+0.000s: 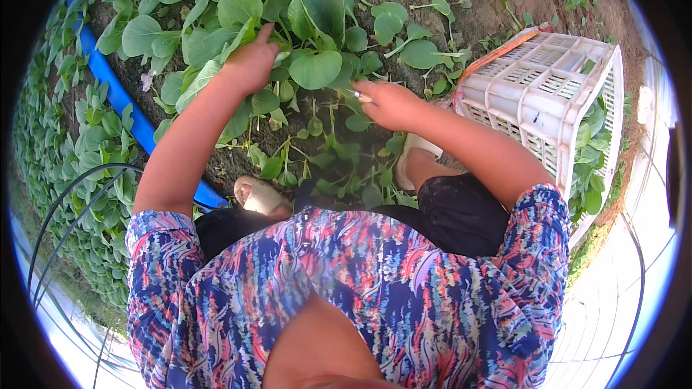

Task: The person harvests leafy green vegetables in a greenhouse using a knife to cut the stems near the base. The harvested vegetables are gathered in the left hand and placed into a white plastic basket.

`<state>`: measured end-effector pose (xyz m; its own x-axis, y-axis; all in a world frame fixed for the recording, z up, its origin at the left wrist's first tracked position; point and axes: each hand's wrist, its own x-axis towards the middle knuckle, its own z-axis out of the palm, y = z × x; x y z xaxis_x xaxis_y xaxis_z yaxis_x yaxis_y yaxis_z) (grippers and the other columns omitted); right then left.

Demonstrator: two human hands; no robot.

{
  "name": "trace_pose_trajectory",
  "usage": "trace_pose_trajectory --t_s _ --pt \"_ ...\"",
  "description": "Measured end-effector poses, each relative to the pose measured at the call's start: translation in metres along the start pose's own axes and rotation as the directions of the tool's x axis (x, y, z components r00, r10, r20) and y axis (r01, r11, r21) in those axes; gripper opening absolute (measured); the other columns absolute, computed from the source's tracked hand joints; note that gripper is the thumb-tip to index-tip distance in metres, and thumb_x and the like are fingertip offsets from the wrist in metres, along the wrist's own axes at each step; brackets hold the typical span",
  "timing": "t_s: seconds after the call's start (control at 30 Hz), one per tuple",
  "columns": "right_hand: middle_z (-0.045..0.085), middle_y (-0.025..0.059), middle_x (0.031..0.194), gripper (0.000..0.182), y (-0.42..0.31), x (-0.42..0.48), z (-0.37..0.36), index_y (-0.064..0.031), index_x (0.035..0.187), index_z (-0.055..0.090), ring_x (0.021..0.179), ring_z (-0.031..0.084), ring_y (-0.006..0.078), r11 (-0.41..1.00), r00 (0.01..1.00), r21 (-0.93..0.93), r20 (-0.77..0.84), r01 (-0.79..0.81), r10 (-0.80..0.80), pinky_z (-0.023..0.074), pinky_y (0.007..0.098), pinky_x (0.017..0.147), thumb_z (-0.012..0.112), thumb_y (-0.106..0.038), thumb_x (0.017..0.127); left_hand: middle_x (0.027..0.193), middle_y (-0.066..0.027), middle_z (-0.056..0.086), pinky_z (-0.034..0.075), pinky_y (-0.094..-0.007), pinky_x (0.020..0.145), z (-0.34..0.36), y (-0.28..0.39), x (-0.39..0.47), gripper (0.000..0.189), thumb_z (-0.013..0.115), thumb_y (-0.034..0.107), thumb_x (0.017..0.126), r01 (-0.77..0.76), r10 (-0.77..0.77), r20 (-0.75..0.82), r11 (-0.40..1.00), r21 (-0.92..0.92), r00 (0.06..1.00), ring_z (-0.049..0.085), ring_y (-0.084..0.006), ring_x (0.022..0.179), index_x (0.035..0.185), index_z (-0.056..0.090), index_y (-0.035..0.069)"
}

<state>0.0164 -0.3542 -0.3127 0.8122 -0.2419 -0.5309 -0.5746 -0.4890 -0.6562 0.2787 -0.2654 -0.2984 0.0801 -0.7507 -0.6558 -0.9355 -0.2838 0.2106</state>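
Among leafy green plants [315, 69], my left hand [254, 59] reaches in with its index finger stretched out. Leaves cover part of that hand, and a pale stem shows beside its fingers; whether it grips the stem I cannot tell. To the right, my right hand [386, 102] is closed around a small tool [363, 96] with a metal band, its blade hidden or blurred against the leaves. The fingers of the right hand are just beside the lower leaves of the same plants.
A white plastic crate [532, 84] holding leafy greens [590, 143] lies on its side at the right. A blue hose [127, 108] runs along the left. Loose leaves [421, 54] litter the soil. My feet in pale shoes [260, 195] stand below the hands.
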Motion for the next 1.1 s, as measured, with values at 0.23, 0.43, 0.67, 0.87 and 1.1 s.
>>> trace_pose_trajectory --t_s 0.23,0.43,0.67,0.87,1.1 --pt "0.059 0.0179 0.086 0.038 0.023 0.040 0.016 -0.0077 0.118 0.048 0.079 0.057 0.0329 0.991 0.971 0.081 -0.206 -0.110 0.124 0.0458 0.0408 0.071 0.049 -0.017 0.081 0.135 -0.0193 0.031 0.051 -0.0395 0.071 0.036 -0.027 -0.014 0.033 0.057 -0.003 0.065 0.118 -0.111 -0.091 0.991 0.070 0.990 0.060 -0.0331 0.090 0.097 0.055 0.004" --pt "0.059 0.0162 0.085 0.039 -0.017 0.029 0.023 -0.0112 0.120 0.047 0.074 0.057 0.0309 0.845 0.952 0.453 0.026 -0.284 0.306 0.0459 0.0375 0.071 0.047 -0.016 0.081 0.137 -0.0193 0.028 0.051 -0.0394 0.069 0.049 -0.046 -0.017 0.033 0.057 -0.001 0.066 0.104 -0.097 -0.099 0.992 0.074 0.990 0.061 -0.0305 0.087 0.099 0.054 0.003" --pt "0.049 0.0015 0.078 0.048 -0.044 0.060 0.040 -0.0178 0.132 0.034 0.056 0.047 0.0101 0.629 0.868 0.605 0.262 -0.488 0.422 0.0423 0.0257 0.043 0.047 -0.020 0.086 0.122 -0.0210 0.040 0.051 -0.0400 0.069 0.067 -0.036 -0.035 0.033 0.060 0.002 0.067 0.082 -0.079 -0.095 0.996 0.026 0.992 0.061 -0.0319 0.084 0.100 0.053 0.002" --pt "0.049 0.0024 0.076 0.052 -0.046 0.074 0.070 -0.0190 0.135 0.030 0.055 0.047 0.0106 0.539 0.844 0.686 0.215 -0.488 0.491 0.0427 0.0258 0.044 0.047 -0.019 0.086 0.120 -0.0202 0.039 0.052 -0.0403 0.064 0.098 -0.036 -0.042 0.035 0.061 0.003 0.066 0.086 -0.100 -0.179 0.993 -0.082 0.979 0.062 -0.0303 0.078 0.099 0.051 0.002" --pt "0.050 0.0029 0.071 0.051 -0.055 0.082 0.085 -0.0184 0.135 0.031 0.049 0.046 0.0114 0.497 0.816 0.721 0.163 -0.482 0.555 0.0411 0.0272 0.040 0.044 -0.017 0.086 0.120 -0.0215 0.037 0.052 -0.0411 0.060 0.098 -0.033 -0.041 0.037 0.059 0.001 0.065 0.075 -0.098 -0.195 0.990 -0.123 0.976 0.061 -0.0313 0.077 0.100 0.049 0.002"
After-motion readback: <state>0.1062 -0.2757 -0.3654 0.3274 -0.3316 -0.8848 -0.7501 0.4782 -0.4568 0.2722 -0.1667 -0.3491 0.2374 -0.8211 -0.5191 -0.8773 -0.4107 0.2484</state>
